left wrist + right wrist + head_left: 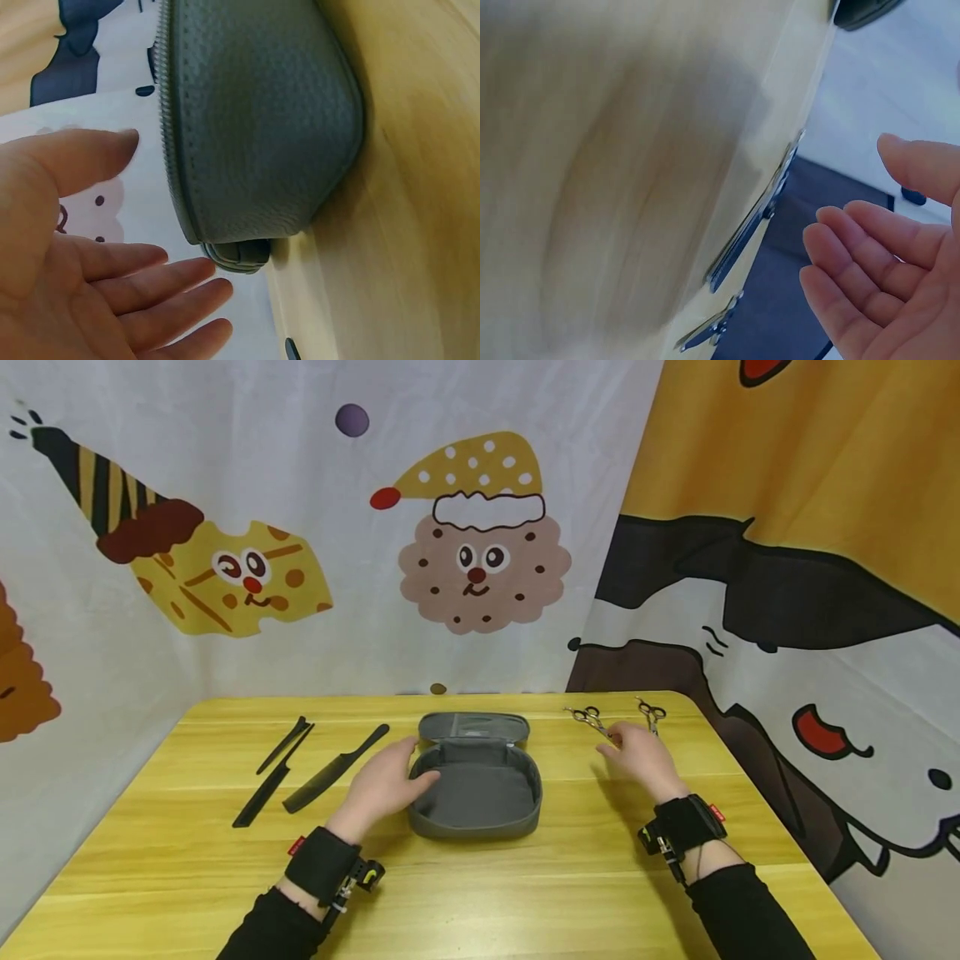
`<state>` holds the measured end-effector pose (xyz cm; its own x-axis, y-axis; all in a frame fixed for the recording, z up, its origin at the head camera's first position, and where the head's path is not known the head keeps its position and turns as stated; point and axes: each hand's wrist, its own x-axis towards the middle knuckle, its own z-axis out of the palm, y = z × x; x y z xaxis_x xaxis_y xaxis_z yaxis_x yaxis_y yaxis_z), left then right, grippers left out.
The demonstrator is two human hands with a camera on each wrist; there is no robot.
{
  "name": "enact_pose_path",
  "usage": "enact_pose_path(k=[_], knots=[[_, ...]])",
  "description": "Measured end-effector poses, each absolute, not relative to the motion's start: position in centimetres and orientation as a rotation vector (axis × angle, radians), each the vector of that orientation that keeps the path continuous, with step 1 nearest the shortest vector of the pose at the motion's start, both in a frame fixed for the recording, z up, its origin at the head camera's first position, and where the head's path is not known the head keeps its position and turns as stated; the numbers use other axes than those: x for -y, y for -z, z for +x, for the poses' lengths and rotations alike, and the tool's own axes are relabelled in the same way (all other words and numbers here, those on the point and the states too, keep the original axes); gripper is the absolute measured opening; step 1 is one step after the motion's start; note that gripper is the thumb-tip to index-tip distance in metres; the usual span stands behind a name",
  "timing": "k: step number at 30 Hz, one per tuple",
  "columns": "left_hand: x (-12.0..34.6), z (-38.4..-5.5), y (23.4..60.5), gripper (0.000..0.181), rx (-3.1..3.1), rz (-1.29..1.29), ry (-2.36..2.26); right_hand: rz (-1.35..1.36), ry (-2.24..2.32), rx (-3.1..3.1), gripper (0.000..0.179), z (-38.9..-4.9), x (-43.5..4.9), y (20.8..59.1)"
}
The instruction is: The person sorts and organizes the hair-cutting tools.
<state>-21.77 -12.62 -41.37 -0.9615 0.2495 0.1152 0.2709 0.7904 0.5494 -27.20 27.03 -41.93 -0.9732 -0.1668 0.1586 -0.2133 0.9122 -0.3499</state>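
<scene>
A grey zippered case [476,828] stands on the table with its lid folded back and its inside bare. My left hand [384,783] is beside the case's left wall, thumb over the rim; in the left wrist view its fingers spread loosely near the grey case [262,120] and grip nothing. Toward the back right, my right hand [641,762] hovers by a pair of scissors [587,717], overlapping its blades in the head view. Another pair of scissors [652,713] lies just beyond that hand. The right wrist view shows relaxed fingers [855,259] with nothing in them.
Left of the case lie a black handled comb [337,770], a black tail comb [266,792] and a slim black hair clip [281,745]. A curtain [300,468] with cartoon prints hangs behind the wooden table [480,910].
</scene>
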Motion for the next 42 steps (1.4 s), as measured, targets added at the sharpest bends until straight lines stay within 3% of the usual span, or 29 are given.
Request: enact_pose_path(k=[19, 42], knots=[[13.3, -23.2, 41.9, 0.083, 2.888, -0.616, 0.823, 0.044, -0.484, 3.070, 0.040, -30.9, -29.0, 43.0], [12.4, -23.4, 41.7, 0.082, 2.872, -0.664, 0.749, 0.037, -0.355, 3.193, 0.018, -33.2, -28.7, 43.5]])
